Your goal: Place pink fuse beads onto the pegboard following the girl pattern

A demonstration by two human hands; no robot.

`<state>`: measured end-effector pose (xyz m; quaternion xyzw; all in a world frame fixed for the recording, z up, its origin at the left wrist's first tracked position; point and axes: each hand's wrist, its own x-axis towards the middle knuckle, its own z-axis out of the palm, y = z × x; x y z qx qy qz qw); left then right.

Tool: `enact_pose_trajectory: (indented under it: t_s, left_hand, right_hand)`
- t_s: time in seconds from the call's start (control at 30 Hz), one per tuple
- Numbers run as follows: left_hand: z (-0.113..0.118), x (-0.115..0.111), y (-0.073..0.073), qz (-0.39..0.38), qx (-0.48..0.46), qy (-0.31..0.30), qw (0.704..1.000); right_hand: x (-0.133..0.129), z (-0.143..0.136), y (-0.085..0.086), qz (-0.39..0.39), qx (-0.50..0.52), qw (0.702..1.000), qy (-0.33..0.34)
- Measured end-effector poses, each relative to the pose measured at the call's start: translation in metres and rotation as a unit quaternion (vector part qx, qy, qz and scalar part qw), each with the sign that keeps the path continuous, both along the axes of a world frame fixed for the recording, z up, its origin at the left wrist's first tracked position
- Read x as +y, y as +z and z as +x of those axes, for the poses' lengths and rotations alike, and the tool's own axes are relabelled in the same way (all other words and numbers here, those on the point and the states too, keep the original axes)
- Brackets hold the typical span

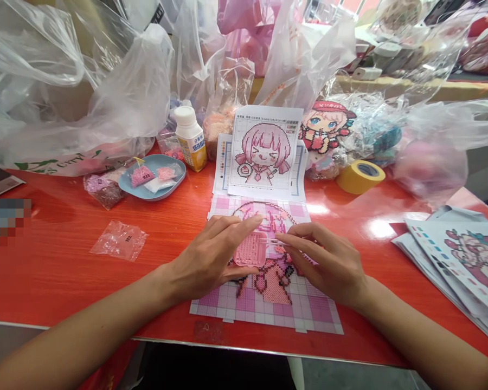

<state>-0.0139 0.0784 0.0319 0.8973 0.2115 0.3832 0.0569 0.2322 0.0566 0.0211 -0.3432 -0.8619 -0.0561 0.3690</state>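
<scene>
My left hand (211,252) grips a small pink tray (250,264) of pink beads, thumb along its far side and fingers below. In my right hand (329,260) is a pair of tweezers (274,242), pinched between thumb and fingers, with its tips over the tray. Both hands are above a pink-and-white checked pegboard (321,311), which carries a partly visible bead figure (277,281) in pink, peach and dark beads. My hands and the tray hide some of the figure. A printed pattern sheet (264,154) of a pink-haired character stands behind the board.
A blue plate (152,194) with bead bags, a bottle (190,138) and a flat plastic bag (120,240) are at left. Yellow tape (360,177), a finished bead character (326,127) and printed sheets (467,260) are at right. Clear plastic bags (134,81) crowd the back.
</scene>
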Motion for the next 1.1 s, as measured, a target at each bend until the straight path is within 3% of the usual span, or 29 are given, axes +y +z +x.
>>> enact_pose_trajectory:
  t_s: [0.8,0.93,1.1]
  left_hand:
    - [-0.0004,-0.0005,-0.0004,-0.001,0.003,-0.009,1.0]
    - [-0.0007,0.0008,-0.0007,0.01,0.008,0.026,1.0]
    - [-0.001,0.0019,0.0008,0.021,0.001,0.098,0.995]
  right_hand:
    - [-0.0011,-0.0004,0.0006,0.007,0.002,1.0,0.004]
    - [-0.0026,0.0004,0.0063,0.004,0.029,0.999,0.021]
    - [-0.0039,0.002,0.0074,-0.045,-0.018,0.994,0.101]
